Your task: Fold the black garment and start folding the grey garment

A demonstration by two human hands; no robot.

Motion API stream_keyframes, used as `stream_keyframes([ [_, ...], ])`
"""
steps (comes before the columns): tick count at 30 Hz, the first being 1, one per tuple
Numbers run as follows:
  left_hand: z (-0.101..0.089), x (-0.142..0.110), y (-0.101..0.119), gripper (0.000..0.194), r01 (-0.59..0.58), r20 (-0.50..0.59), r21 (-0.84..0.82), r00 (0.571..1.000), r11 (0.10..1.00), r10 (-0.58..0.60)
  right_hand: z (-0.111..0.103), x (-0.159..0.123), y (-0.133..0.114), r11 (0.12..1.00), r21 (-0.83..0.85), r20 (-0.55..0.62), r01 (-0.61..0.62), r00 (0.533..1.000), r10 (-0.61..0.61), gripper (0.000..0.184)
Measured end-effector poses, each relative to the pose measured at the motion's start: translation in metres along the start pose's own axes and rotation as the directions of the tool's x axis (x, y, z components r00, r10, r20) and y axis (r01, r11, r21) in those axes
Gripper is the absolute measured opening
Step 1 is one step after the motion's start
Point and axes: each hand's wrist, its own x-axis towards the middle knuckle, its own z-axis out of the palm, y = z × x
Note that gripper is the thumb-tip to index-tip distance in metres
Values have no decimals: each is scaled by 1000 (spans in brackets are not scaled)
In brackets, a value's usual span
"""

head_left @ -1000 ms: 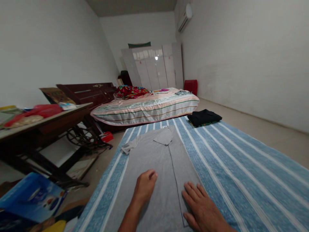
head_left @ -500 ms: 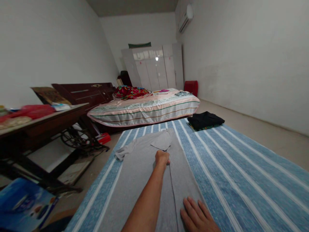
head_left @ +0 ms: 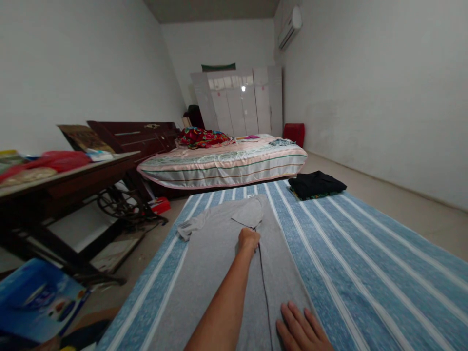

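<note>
A grey T-shirt (head_left: 215, 258) lies spread on the blue-and-white striped bed cover, its right side folded inward so that a long edge runs down the body. One short sleeve (head_left: 192, 227) sticks out at the left; the other sleeve (head_left: 248, 212) is folded over near the top. My left hand (head_left: 249, 239) reaches far forward, fingers closed at the upper end of the folded edge, just below that sleeve; its fingertips are mostly hidden. Close to me, my right hand (head_left: 302, 325) rests flat on the folded part at the lower right, fingers spread.
Folded black clothing (head_left: 316, 185) sits at the far edge of the striped cover (head_left: 365, 273). Beyond stands another bed (head_left: 226, 168) with a red floral bundle (head_left: 203, 138). A sewing-machine table (head_left: 73, 178) and a blue box (head_left: 40, 300) are at the left.
My left hand has moved forward from the shirt's middle to the top of the folded edge, where it stays. My right hand has slid slightly back toward me, still flat on the shirt.
</note>
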Motion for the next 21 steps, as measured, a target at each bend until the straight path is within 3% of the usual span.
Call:
stream_keyframes([
  [7,1,0,-3,8,-50,-15,77,999,996,51,6,-4,3,995,-85,-40,42,998,-46,37],
  [11,1,1,-5,11,-65,-8,125,998,990,67,9,-4,3,976,-200,-145,84,983,-114,37],
  [16,3,1,-6,15,-64,-30,169,997,984,70,6,-1,1,900,-429,-415,72,870,-267,34],
  [18,3,0,-6,16,-62,-37,178,997,982,70,2,1,0,874,-479,-447,87,832,-328,32],
  [21,3,-1,-7,17,-61,-43,187,997,980,71,-6,4,0,862,-498,-456,97,817,-355,30],
])
